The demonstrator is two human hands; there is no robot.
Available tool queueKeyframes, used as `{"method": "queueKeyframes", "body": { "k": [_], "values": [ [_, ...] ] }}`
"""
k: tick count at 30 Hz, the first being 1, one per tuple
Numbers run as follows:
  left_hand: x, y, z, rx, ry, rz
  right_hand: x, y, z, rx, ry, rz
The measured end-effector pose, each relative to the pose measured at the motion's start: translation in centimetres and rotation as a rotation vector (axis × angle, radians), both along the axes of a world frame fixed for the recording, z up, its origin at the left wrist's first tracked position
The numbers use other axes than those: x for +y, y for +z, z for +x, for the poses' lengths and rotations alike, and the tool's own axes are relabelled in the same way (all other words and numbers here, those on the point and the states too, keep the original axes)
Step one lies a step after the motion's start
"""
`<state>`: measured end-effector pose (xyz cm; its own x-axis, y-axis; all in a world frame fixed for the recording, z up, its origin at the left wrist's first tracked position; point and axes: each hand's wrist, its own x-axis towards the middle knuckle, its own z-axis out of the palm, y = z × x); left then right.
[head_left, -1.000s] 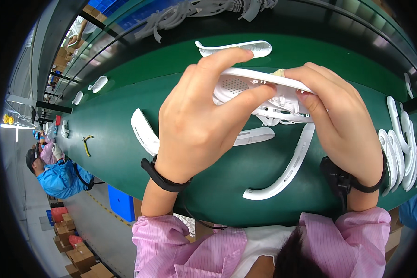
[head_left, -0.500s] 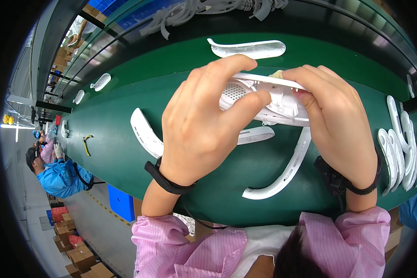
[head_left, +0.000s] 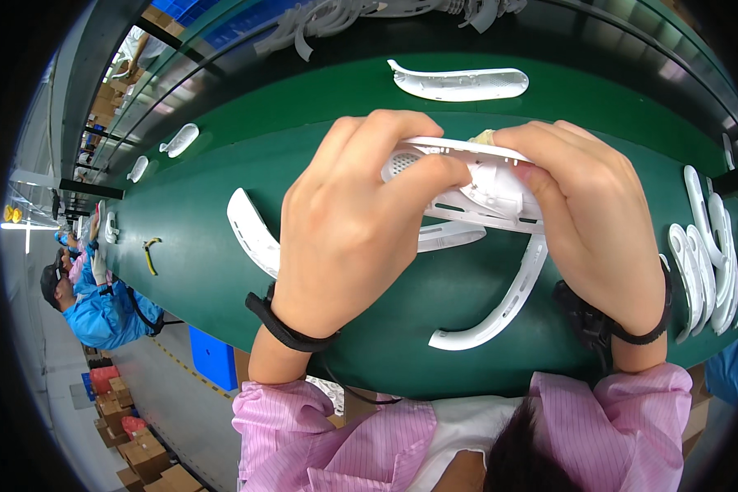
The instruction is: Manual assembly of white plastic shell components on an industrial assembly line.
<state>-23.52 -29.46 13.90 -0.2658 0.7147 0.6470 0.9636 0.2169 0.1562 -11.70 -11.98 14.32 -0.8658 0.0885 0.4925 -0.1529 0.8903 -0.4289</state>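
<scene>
Far shell [head_left: 466, 85] (white) further right

The left grip [head_left: 348, 221] hid some of the left side of the white housing [head_left: 496, 195]; the right grip [head_left: 592, 215] covered its right end. The near end of a slotted white strip [head_left: 252, 231] lay behind the left grip. The upper edge cut off a far heap of pale parts [head_left: 361, 18].

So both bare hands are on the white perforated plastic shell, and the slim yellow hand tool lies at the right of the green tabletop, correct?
Not quite: the head view shows the slim yellow hand tool at the left of the green tabletop, not right. The left bare hand and right bare hand are indeed on the white perforated plastic shell.
</scene>
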Motion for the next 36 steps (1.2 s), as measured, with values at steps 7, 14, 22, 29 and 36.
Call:
{"method": "queueKeyframes", "body": {
  "k": [7,14,22,29,36],
  "values": [
    [-0.4,0.1,-0.6,-0.165,-0.068,-0.029,0.4,0.0,0.1,-0.024,0.091,-0.145],
    [-0.2,-0.1,-0.5,-1.006,-0.277,0.251,1.4,0.9,0.3,-0.105,0.247,-0.248],
    [-0.4,0.7,-0.1,-1.028,-0.154,0.184,1.4,1.3,0.1,-0.147,0.278,-0.262],
    [0.1,1.6,0.2,-1.078,-0.145,0.21,1.6,1.5,0.2,-0.076,0.298,-0.186],
    [0.7,0.4,0.9,-1.424,-0.474,0.539,-1.3,-0.6,-0.7,0.046,0.201,-0.547]
  ]
}}
